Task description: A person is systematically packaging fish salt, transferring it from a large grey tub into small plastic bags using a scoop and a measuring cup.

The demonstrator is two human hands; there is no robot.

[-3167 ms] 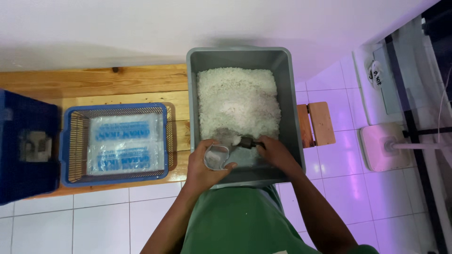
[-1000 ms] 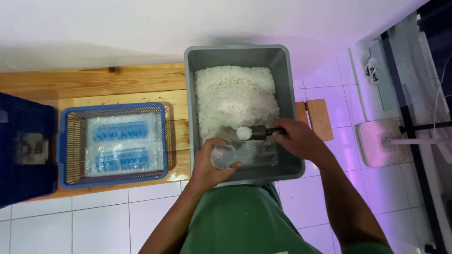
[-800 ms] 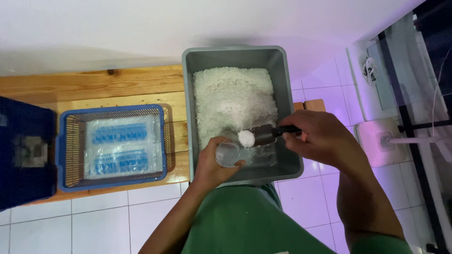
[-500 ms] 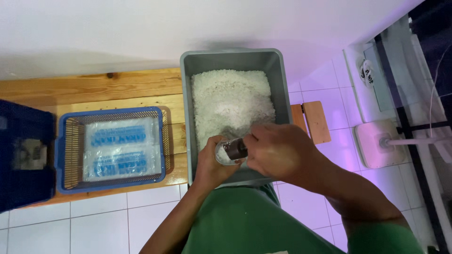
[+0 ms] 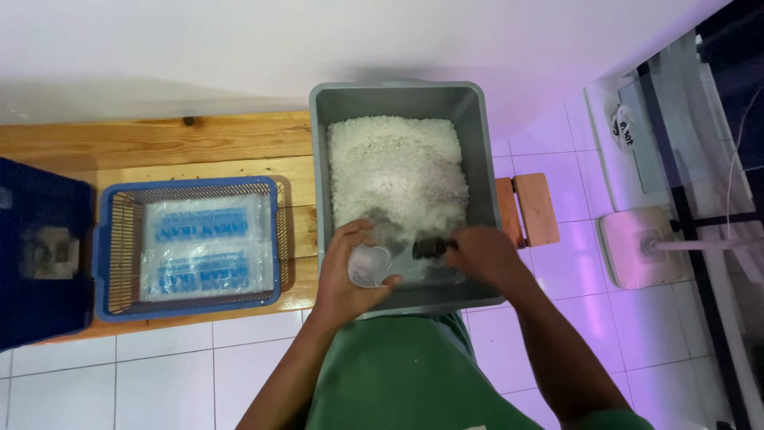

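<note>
A grey plastic tub (image 5: 320, 151) holds a heap of white grains (image 5: 395, 171). My left hand (image 5: 346, 275) grips a small clear bag (image 5: 369, 265) with its mouth held open, low at the tub's near side. My right hand (image 5: 481, 256) grips the dark handle of a small scoop (image 5: 428, 248), whose bowl sits down near the grains, just right of the bag. The scoop's bowl is partly hidden and blurred.
A blue mesh basket (image 5: 107, 247) with a printed clear packet (image 5: 204, 245) sits on a wooden bench (image 5: 151, 142) to the left. A dark blue box (image 5: 36, 255) stands at the far left. A small wooden stool (image 5: 535, 209) and a white scale-like device (image 5: 637, 247) lie right, on white floor tiles.
My right hand lifted the filled scoop from the grains, tipped it over the bag half a second ago, and has now swung back right and down toward the grains. The left hand stayed put.
</note>
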